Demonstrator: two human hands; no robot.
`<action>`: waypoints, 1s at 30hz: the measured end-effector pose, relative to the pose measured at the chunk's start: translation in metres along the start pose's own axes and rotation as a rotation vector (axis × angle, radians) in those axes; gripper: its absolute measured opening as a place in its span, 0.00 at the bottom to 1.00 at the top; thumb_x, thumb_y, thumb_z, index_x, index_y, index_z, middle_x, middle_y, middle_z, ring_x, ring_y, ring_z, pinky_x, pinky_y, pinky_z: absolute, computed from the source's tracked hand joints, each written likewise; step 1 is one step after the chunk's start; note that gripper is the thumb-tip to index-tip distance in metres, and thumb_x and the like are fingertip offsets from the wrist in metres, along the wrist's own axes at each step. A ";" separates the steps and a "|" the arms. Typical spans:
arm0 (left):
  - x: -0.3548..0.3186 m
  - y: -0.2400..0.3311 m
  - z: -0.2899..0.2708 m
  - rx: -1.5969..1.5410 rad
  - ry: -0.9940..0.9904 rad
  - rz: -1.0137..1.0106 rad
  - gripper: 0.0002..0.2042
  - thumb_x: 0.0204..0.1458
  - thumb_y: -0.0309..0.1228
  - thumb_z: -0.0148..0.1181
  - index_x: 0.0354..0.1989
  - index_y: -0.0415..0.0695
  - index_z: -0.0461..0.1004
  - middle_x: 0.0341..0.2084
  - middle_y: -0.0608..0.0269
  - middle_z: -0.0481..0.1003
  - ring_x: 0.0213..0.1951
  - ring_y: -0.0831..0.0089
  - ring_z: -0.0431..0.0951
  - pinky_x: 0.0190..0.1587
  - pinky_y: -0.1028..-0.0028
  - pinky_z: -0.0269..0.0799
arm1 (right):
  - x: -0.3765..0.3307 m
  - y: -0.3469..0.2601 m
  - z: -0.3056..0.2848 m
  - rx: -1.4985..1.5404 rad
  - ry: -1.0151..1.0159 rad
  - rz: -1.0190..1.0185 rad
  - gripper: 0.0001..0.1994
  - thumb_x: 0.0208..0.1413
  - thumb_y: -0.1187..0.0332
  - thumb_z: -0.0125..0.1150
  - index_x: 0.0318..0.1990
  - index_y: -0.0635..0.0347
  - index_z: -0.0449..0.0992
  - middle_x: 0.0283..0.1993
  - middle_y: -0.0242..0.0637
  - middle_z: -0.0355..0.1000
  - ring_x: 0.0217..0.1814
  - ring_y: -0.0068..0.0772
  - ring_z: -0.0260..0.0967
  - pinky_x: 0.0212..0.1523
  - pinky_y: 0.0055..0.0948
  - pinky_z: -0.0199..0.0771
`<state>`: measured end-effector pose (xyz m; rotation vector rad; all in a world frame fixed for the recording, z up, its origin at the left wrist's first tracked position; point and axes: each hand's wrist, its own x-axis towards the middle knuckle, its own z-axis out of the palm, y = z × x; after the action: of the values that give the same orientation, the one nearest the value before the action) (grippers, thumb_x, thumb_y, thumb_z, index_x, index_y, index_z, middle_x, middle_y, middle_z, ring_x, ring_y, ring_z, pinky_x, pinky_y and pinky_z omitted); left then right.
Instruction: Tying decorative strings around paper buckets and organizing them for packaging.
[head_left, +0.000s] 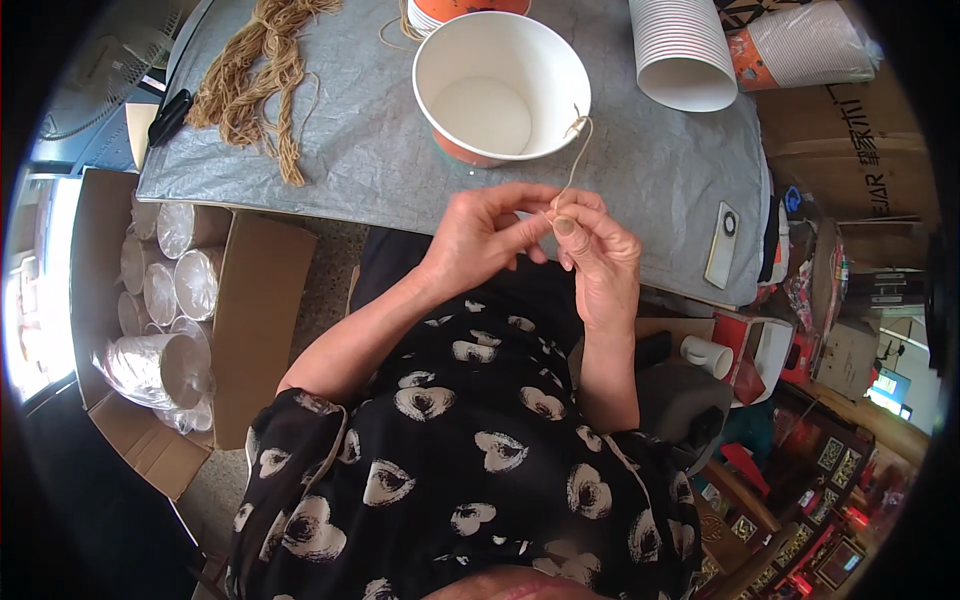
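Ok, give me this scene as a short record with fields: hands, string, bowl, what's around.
left hand: pinching the string, fingertips meeting the right hand
right hand: pinching the same string at the fingertips
string: thin and tan, runs up from the fingers to a knot at the bowl's rim
bowl: white paper, upright, empty, on the grey table
twine bundle: lies on the table, far left
cup stack: white, on its side, far right
box: cardboard, holds wrapped clear lids, by the person's left
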<state>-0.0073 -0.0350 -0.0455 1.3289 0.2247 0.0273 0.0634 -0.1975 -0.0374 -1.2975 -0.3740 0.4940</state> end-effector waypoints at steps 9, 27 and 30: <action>-0.019 -0.010 -0.031 0.025 0.089 -0.010 0.10 0.64 0.31 0.64 0.45 0.37 0.84 0.33 0.65 0.83 0.30 0.83 0.81 0.30 0.83 0.75 | 0.010 0.019 -0.038 0.401 0.183 0.052 0.09 0.66 0.69 0.64 0.50 0.61 0.81 0.54 0.36 0.76 0.38 0.19 0.66 0.35 0.25 0.65; -0.025 -0.006 -0.038 0.032 0.396 0.338 0.03 0.54 0.22 0.72 0.35 0.39 0.84 0.33 0.68 0.80 0.35 0.83 0.78 0.37 0.81 0.74 | 0.007 0.050 -0.037 -0.022 0.350 0.165 0.08 0.65 0.70 0.64 0.49 0.58 0.80 0.47 0.33 0.78 0.35 0.19 0.68 0.32 0.23 0.68; -0.029 0.000 -0.037 0.330 0.331 0.372 0.03 0.52 0.20 0.72 0.34 0.38 0.84 0.32 0.64 0.81 0.36 0.78 0.79 0.39 0.77 0.73 | 0.005 0.031 -0.003 -0.642 0.359 -0.345 0.15 0.64 0.70 0.62 0.57 0.61 0.77 0.55 0.36 0.76 0.39 0.20 0.69 0.38 0.21 0.71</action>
<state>-0.0426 -0.0041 -0.0490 1.6780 0.2660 0.5469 0.0654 -0.1914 -0.0682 -1.8554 -0.4602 -0.1778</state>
